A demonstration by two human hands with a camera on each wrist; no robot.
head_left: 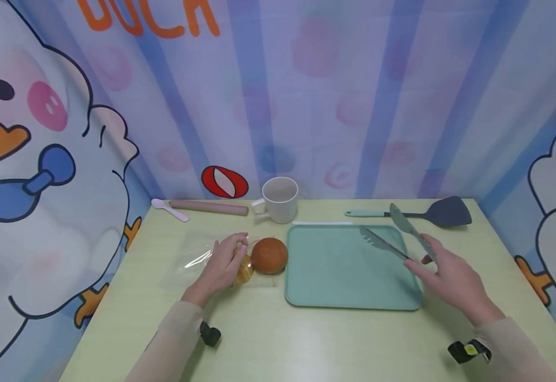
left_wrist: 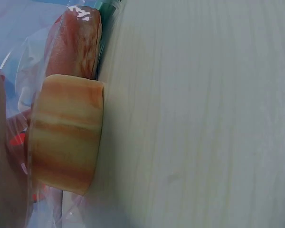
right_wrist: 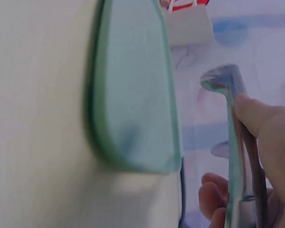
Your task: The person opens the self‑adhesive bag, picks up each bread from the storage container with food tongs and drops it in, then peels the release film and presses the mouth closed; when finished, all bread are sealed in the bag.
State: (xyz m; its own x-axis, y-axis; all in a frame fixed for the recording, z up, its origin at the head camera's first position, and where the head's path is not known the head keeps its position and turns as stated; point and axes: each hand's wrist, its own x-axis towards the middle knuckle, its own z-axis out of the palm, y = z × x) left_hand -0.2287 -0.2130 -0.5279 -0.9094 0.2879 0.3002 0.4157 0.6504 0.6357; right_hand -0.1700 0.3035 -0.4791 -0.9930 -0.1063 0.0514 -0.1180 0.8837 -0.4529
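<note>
Head view, two bare hands. Left hand [head_left: 223, 265]: laid over the golden bread roll [head_left: 244, 270], left of centre; whether its fingers grip roll or film cannot be told. Right hand [head_left: 452, 278]: gripping grey-green serving tongs [head_left: 410, 229], their two arms spread wide, tips above the right part of the tray. Bread: the golden roll, partly hidden by the left hand; just right of it, a round brown bun [head_left: 269, 255], near the tray's left edge. Clear plastic bag [head_left: 194, 260]: spread left of the hand; the left wrist view shows film against both breads. Mint-green tray [head_left: 349, 286]: right of the bun. Far edge, left to right: pale spoon [head_left: 170, 209], pinkish rod [head_left: 208, 207], white mug [head_left: 280, 201], slim white utensil [head_left: 323, 223], dark-bladed turner [head_left: 450, 212]. Hazards, as judged: loose film could snag in the tongs and drag both breads; hard pinching could dent the bun; a rightward nudge from the left hand could jam it against the tray rim, the gap being slight.
</note>
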